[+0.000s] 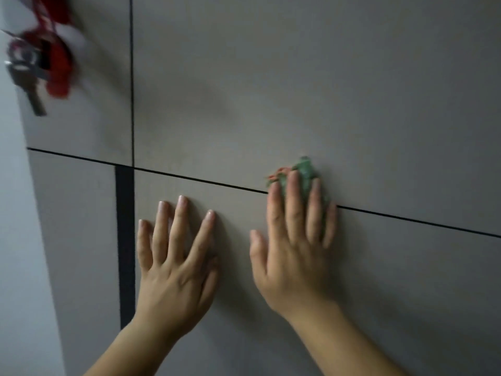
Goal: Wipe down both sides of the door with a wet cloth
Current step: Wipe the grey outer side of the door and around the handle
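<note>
The door [325, 90] looks matt and smooth, a grey-brown panel with a very faint grain, like laminate. Thin dark grooves [206, 181] cut its surface. The cloth [305, 169] under the right hand [294, 240] is soft green fabric, crumpled, with some orange threads. The keys [29, 80] look like shiny grey metal. The red ornament [61, 71] beside them seems textile, but it is blurred. The wall [13, 213] is pale and matt.
</note>
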Tool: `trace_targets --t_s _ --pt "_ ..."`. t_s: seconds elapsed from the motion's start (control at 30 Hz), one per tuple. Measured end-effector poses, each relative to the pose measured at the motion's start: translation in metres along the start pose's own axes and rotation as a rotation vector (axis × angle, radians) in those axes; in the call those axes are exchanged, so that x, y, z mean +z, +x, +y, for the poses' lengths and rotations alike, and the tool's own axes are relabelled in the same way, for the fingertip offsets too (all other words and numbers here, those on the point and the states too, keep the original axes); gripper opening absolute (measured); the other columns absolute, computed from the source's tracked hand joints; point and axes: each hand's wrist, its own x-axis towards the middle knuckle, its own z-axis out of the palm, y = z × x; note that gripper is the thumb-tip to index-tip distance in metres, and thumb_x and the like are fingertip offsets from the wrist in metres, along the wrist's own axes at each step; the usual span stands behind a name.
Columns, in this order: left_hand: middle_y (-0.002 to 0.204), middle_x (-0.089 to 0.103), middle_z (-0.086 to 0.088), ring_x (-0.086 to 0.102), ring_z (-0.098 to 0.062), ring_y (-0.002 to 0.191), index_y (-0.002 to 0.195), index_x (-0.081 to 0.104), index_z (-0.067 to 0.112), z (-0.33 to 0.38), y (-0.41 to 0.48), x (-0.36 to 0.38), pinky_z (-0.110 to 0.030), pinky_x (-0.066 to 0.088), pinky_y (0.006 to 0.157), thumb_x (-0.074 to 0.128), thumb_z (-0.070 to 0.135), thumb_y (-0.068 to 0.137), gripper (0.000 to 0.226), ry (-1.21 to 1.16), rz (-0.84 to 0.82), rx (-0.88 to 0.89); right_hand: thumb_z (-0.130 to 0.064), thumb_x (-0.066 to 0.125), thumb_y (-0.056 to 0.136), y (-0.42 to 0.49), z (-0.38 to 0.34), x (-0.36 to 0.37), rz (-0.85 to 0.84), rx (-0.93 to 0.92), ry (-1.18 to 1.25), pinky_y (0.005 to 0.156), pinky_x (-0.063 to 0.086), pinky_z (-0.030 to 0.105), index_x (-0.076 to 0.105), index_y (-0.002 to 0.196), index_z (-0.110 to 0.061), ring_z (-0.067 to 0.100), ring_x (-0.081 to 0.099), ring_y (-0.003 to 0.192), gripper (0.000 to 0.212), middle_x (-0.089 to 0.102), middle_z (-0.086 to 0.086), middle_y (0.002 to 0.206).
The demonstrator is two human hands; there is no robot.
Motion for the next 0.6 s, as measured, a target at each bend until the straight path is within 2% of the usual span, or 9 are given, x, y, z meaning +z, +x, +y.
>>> trace_targets --t_s 0.07,0.27,0.37,0.47,0.53,0.6 --pt "0.172 0.009 -0.018 0.003 -0.044 0.159 0.163 0.022 0.024 -0.015 -0.003 -0.004 -0.071 0.009 0.122 0.044 0.043 0.095 0.074 -0.013 -0.002 -0.075 -0.043 0.048 0.096 0.002 -0.016 0.006 -0.031 -0.111 -0.012 0.125 0.007 0.058 0.018 0.161 -0.016 0.033 0.004 0.158 0.077 0.006 0.006 0.17" --pt "0.173 0.008 -0.015 0.003 -0.042 0.16 0.164 0.017 0.03 -0.035 -0.007 -0.006 -0.069 0.011 0.123 0.045 0.043 0.095 0.075 -0.064 0.018 -0.113 -0.044 0.044 0.097 0.058 -0.042 0.0 -0.009 -0.134 -0.043 0.126 0.003 0.057 0.021 0.162 -0.013 0.036 0.005 0.157 0.076 0.011 0.009 0.171" --pt "0.173 0.01 -0.016 0.004 -0.041 0.16 0.164 0.019 0.029 -0.044 -0.02 -0.003 -0.068 0.014 0.123 0.045 0.042 0.095 0.075 -0.072 0.024 -0.207 -0.047 0.04 0.1 0.066 -0.079 0.009 -0.117 -0.434 -0.09 0.126 0.003 0.054 0.019 0.163 -0.015 0.032 0.005 0.158 0.074 0.008 0.006 0.172" --pt "0.173 0.009 -0.015 0.005 -0.041 0.16 0.164 0.021 0.027 -0.056 -0.039 -0.002 -0.069 0.017 0.122 0.045 0.044 0.096 0.074 -0.07 0.004 -0.296 -0.049 0.036 0.102 0.05 -0.077 0.012 -0.208 -0.683 -0.201 0.127 0.004 0.05 0.018 0.163 -0.018 0.028 0.007 0.158 0.071 0.008 0.002 0.172" --pt "0.173 0.009 -0.014 0.005 -0.041 0.16 0.164 0.022 0.026 -0.059 -0.049 -0.002 -0.069 0.019 0.122 0.044 0.045 0.096 0.074 -0.069 -0.013 -0.321 -0.048 0.036 0.102 0.069 -0.074 0.008 -0.175 -0.717 -0.228 0.127 0.006 0.05 0.02 0.163 -0.019 0.028 0.011 0.158 0.069 0.012 0.001 0.171" --pt "0.173 0.01 -0.014 0.005 -0.04 0.16 0.163 0.023 0.027 -0.059 -0.053 -0.001 -0.069 0.02 0.121 0.044 0.046 0.096 0.073 -0.078 -0.013 -0.335 -0.049 0.035 0.101 0.106 -0.082 0.005 -0.112 -0.654 -0.212 0.127 0.005 0.051 0.023 0.162 -0.019 0.028 0.012 0.158 0.069 0.014 0.002 0.171"
